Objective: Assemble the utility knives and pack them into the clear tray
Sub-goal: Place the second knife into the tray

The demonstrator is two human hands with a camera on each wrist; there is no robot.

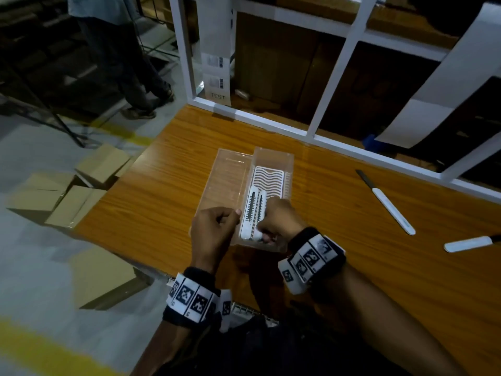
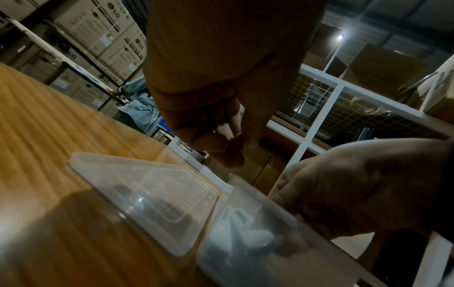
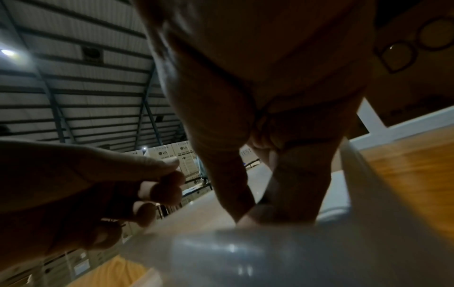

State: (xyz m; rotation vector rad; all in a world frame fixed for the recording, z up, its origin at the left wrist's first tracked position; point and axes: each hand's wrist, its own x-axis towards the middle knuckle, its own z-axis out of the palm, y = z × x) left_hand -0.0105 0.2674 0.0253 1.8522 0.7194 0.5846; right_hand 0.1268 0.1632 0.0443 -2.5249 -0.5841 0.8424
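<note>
The clear tray (image 1: 288, 169) with a white ribbed insert lies mid-table, and its clear lid (image 1: 226, 180) lies flat against its left side. Two white utility knives (image 1: 251, 210) rest side by side in the tray's near half. My right hand (image 1: 264, 235) reaches into the tray's near end, thumb and fingers pinching the end of the right-hand knife. My left hand (image 1: 230, 217) hovers over the lid's near corner, fingers curled, holding nothing. In the left wrist view the knives (image 2: 255, 238) show blurred through the tray wall (image 2: 221, 258). The right wrist view shows my right hand (image 3: 265, 203) dipping inside the tray.
Two more white knives lie on the wooden table to the right, one (image 1: 387, 203) with its blade out and another (image 1: 467, 244) near the right edge. A white shelf frame (image 1: 271, 123) borders the table's far side. Cardboard boxes (image 1: 78, 194) sit on the floor at left, and a person (image 1: 122, 63) stands beyond.
</note>
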